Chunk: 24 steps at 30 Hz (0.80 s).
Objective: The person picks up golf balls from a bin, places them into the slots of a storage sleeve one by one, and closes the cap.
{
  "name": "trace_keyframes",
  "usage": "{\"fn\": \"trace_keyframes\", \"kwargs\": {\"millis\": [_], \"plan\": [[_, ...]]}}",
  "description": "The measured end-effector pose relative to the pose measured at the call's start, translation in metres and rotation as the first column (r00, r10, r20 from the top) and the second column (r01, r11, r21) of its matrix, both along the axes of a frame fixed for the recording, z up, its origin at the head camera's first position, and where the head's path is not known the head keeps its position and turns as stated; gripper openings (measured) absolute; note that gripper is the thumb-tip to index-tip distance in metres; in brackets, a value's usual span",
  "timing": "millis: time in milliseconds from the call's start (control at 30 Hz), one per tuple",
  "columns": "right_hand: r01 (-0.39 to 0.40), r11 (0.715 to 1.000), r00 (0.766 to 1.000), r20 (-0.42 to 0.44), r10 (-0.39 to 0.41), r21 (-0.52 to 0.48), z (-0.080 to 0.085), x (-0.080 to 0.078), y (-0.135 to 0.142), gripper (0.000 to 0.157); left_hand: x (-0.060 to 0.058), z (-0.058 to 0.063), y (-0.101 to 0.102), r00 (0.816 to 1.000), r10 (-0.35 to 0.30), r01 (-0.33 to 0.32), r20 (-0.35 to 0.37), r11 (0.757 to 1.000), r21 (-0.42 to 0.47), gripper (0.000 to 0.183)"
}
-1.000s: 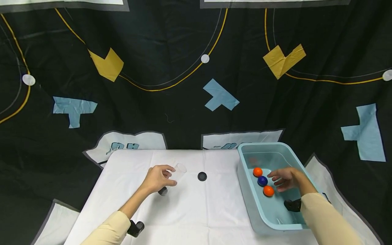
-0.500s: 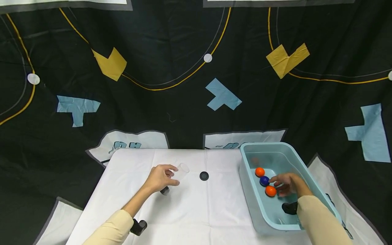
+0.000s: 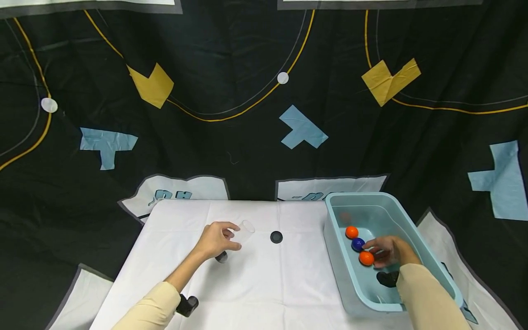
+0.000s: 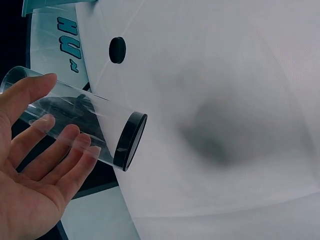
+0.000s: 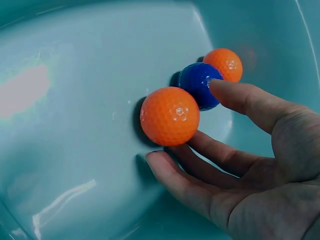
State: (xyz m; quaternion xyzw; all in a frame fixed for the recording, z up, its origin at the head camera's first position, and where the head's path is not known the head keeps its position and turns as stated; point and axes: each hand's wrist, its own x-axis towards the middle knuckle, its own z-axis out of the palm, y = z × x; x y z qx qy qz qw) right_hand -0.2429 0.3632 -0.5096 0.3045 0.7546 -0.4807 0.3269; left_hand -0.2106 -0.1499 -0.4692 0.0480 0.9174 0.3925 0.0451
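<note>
My left hand (image 3: 216, 240) holds a clear plastic tube (image 4: 107, 135) tilted above the white table, thumb on one side and fingers on the other. A black cap (image 4: 131, 141) covers the tube's lower end. Inside the light blue bin (image 3: 350, 279), my right hand (image 3: 387, 252) reaches in beside a row of golf balls. The nearer orange golf ball (image 5: 170, 116) lies between the spread thumb and fingers, with fingertips right at its edge. The thumb overlaps the blue golf ball (image 5: 197, 85) in the right wrist view. Beyond that sits another orange golf ball (image 5: 225, 64).
A loose black cap (image 3: 276, 237) lies on the white table (image 3: 305, 275) between the tube and the bin. A black curtain (image 3: 231, 156) with tape shapes hangs behind the table. The bin's raised walls surround my right hand.
My right hand has moved slightly left and in closer to the balls, its fingers now beside the blue and nearer orange ones. The left hand keeps its hold on the tube.
</note>
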Motion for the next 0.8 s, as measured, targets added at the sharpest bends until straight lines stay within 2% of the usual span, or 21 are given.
{"fn": "trace_keyframes", "kwargs": {"millis": [133,367,800], "plan": [[-0.017,1.0,0.999,-0.035,0.017,-0.004,-0.0038,0.0029,0.0012,0.051,-0.0005,0.0003,-0.0005,1.0,0.004,-0.004,-0.004,1.0,0.002,0.041],[-0.029,1.0,0.998,-0.06,0.028,-0.01,-0.0094,0.0072,0.0032,0.029,0.0,-0.0015,-0.0019,1.0,0.008,-0.008,0.007,1.0,0.001,0.041],[-0.032,0.997,0.999,-0.019,0.031,-0.067,-0.0063,0.0011,0.0026,0.039,-0.0016,-0.0024,-0.0002,1.0,-0.001,0.001,-0.007,1.0,0.001,0.04]]}}
